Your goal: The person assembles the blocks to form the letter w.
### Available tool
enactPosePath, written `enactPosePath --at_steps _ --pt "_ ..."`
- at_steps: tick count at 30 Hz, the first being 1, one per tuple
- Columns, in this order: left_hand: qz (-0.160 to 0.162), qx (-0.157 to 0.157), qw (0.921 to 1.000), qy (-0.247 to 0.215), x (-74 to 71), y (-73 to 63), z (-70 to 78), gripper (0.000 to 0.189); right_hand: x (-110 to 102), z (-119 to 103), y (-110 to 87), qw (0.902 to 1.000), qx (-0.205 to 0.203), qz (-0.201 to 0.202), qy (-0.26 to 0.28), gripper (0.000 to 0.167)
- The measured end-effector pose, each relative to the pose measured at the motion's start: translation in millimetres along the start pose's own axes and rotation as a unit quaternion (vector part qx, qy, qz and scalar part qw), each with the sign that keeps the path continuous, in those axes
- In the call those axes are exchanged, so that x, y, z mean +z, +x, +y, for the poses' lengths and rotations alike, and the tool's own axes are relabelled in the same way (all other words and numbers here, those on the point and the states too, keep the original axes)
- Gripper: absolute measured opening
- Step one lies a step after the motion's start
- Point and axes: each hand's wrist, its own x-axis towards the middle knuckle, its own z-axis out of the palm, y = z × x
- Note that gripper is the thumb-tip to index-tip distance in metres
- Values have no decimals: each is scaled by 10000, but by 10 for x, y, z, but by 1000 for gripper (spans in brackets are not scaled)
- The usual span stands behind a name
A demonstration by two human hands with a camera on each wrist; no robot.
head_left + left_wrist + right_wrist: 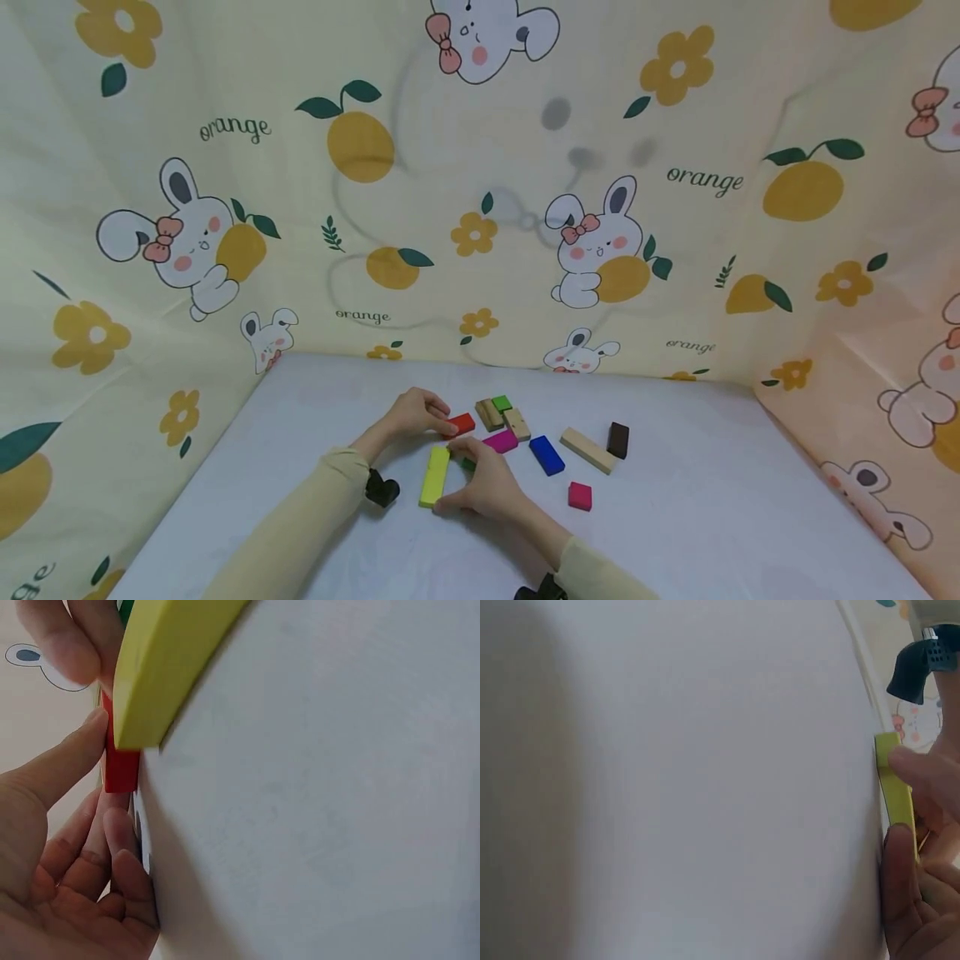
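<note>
My left hand (411,414) pinches a red block (461,424) between thumb and fingers; the left wrist view shows the thumb on one side of this red block (121,771). Closer to me, my right hand (493,490) holds a long yellow block (434,477) lengthwise, thumb at the near end and a finger at the far end. In the right wrist view the yellow block (897,791) lies between the fingers, low at the table. A dark green block (468,463) is partly hidden behind the right hand. Beyond it lies a magenta block (501,441).
Past the hands sit two wooden blocks (517,423) and a light green block (501,403). To the right lie a blue block (547,456), a long wooden block (588,451), a dark brown block (618,440) and a pinkish-red block (580,496). A printed cloth (480,167) walls the white table.
</note>
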Motion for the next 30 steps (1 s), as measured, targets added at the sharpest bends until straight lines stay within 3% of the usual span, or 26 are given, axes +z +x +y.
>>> enactPosePath --at_steps 9,16,20,25,30 --pt "250 -179 9991 296 1 -124 20 32 -231 123 -184 9936 -542 -830 -547 75" --pt "541 -462 9965 444 48 -287 75 44 -412 210 -271 9876 -733 -1293 -513 74" --pt "626 -471 9953 566 98 -376 49 55 -497 242 -311 9843 -856 -1485 -429 74" --pt "107 270 9995 143 -6 -390 -143 58 -564 269 -318 9797 -997 -1690 -415 73" --pt "-721 798 9931 -458 -131 -300 -303 65 -605 285 -319 9772 -1000 -1823 -438 73"
